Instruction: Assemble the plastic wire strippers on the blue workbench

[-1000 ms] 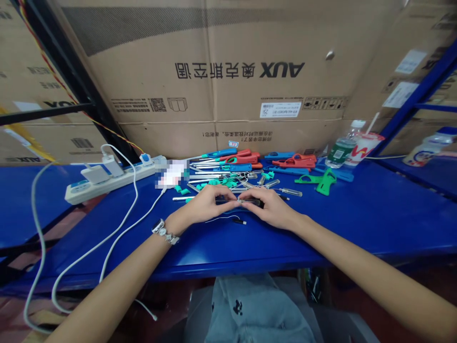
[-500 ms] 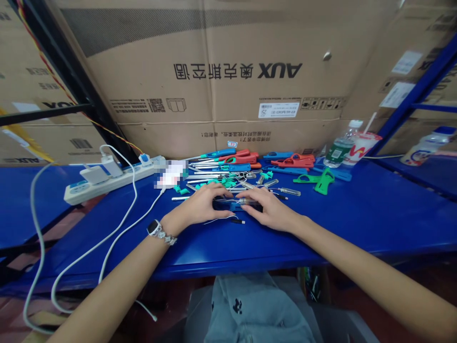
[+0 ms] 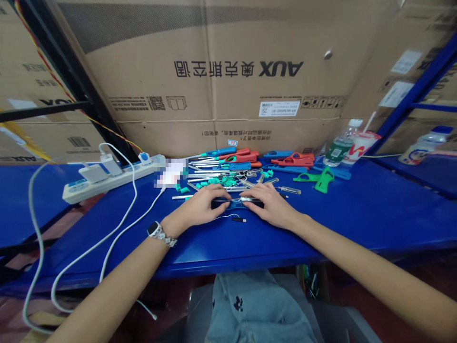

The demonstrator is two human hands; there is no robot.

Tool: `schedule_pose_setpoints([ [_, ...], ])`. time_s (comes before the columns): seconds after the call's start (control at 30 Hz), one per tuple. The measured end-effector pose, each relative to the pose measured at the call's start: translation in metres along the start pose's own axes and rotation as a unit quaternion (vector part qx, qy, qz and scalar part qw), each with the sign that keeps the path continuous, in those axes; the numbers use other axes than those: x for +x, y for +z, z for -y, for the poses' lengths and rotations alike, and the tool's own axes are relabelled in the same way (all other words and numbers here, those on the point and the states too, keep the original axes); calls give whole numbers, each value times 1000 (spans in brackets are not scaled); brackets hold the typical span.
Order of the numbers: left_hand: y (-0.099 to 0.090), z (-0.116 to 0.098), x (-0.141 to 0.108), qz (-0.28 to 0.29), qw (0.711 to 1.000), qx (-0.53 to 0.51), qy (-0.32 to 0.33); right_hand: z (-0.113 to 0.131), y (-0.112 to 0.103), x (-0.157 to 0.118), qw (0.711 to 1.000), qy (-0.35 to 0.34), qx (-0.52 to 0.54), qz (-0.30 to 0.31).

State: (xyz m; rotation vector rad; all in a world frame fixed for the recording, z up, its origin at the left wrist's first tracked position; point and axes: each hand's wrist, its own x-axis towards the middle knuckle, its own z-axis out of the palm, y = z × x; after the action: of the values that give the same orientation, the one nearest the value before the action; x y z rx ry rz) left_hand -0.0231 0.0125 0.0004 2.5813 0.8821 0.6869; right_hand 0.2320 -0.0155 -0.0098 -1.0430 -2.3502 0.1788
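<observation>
A blue lighter casing (image 3: pixel 235 204) lies on the blue table between my two hands, largely hidden by the fingers. My left hand (image 3: pixel 205 207) is closed on its left end, thumb and fingertips pinching it. Over the right end, my right hand (image 3: pixel 273 205) pinches a small clear fuel tank (image 3: pixel 245 199), which seems to sit at the casing. Just in front lies a black igniter piece (image 3: pixel 238 219) with a thin white wire leading under my left hand. Behind my hands are loose green plastic parts (image 3: pixel 210 182), metal lighter tubes (image 3: pixel 180 196) and several clear tanks (image 3: pixel 291 190).
Blue and red lighter casings (image 3: pixel 294 161) and a green one (image 3: pixel 324 181) lie at the back. A bottle (image 3: pixel 337 150) and a paper cup (image 3: pixel 361 147) stand at right. A power strip (image 3: pixel 89 188) with white cables lies left. Cardboard (image 3: pixel 214 109) walls the back.
My hands have drawn in on the blue casing, and my left thumb has moved up to it. The clear tank in my right hand is now lower, near the casing.
</observation>
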Motion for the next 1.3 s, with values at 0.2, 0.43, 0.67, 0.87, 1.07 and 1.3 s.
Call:
schedule_pose_setpoints([
  [0.2, 0, 2, 5, -2, 999, -37, -9, 4, 2, 1, 1000, 0, 28, 8],
  [0.43, 8, -1, 6, -27, 997, -77, -3, 2, 7, 2, 1000, -3, 15, 9],
  [0.67, 11, 2, -1, -3, 998, 23, 53, 4, 7, 1, 1000, -13, -2, 10],
  [0.87, 10, -5, -3, 10, 998, 30, 52, 7, 5, 3, 1000, 15, 8, 16],
  [1.07, 7, -12, -7, 26, 998, 38, 36, 6, 5, 2, 1000, 19, 5, 16],
  [1.3, 13, 0, -5, 7, 999, 6, 31, 2, 6, 2, 1000, -5, 3, -2],
])
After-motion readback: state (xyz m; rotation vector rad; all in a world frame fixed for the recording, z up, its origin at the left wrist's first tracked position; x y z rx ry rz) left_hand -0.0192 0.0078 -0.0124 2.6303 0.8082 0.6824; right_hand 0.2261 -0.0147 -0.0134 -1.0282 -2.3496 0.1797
